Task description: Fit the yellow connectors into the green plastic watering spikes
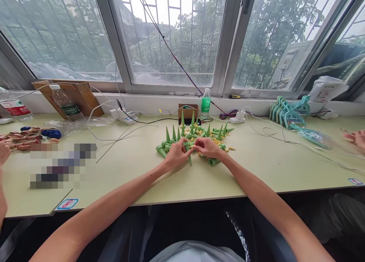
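Note:
My left hand [177,154] is closed around a green plastic spike [189,161], cone-shaped, its tip pointing down toward the tabletop. Fingertips of my right hand [209,147] pinch a small yellow plastic piece [192,147] right against the upper part of that spike. Whether the two parts are joined cannot be made out. Behind both hands is a pile of similar green spikes [192,120], some upright and others lying down. Small yellow pieces [219,142] are scattered among them. A hollow green spike end [212,162] lies just below my right hand.
A small cardboard box [188,112] and a green-labelled bottle [205,102] stand behind the pile. White cables [281,134] run across the right side. Teal hangers [288,112] are at the far right. Other people's hands [356,138] show at both edges.

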Tool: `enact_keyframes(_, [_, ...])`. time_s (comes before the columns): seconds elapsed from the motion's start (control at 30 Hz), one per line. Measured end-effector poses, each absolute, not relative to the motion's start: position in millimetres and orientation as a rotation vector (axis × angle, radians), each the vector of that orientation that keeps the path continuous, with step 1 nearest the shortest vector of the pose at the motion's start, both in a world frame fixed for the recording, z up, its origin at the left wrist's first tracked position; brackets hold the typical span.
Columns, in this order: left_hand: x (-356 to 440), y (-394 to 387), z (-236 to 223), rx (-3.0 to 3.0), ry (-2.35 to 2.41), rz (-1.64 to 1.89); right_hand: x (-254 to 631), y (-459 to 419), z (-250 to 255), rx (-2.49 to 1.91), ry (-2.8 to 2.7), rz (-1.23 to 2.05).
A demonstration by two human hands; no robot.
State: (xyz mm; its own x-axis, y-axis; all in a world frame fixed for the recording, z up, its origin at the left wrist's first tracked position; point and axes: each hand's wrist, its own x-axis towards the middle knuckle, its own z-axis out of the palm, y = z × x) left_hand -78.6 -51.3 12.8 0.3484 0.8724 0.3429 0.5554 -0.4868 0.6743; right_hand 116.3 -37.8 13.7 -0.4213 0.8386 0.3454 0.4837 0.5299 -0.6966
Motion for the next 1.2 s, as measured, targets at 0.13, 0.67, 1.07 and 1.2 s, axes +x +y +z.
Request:
enact_keyframes(0.13, [-78.9, -51.7, 12.7, 2.182, 1.229, 0.964, 115.7, -40.5, 17.0, -1.100, -2.107, 0.662])
enact_keyframes(0.67, [-78.2, -52.9, 14.2, 2.171, 1.238, 0.991, 115.1, -40.4, 16.3, -1.095, -2.125, 0.620])
enact_keyframes(1.07, [-77.5, -53.0, 12.8, 2.174, 1.266, 1.002, 115.9, -36.3, 10.7, -1.048, -2.082, 0.637])
enact_keyframes(1.2, [-77.5, -52.7, 13.0, 2.175, 1.266, 0.997, 116.1, -35.3, 9.4, -1.059, -2.079, 0.631])
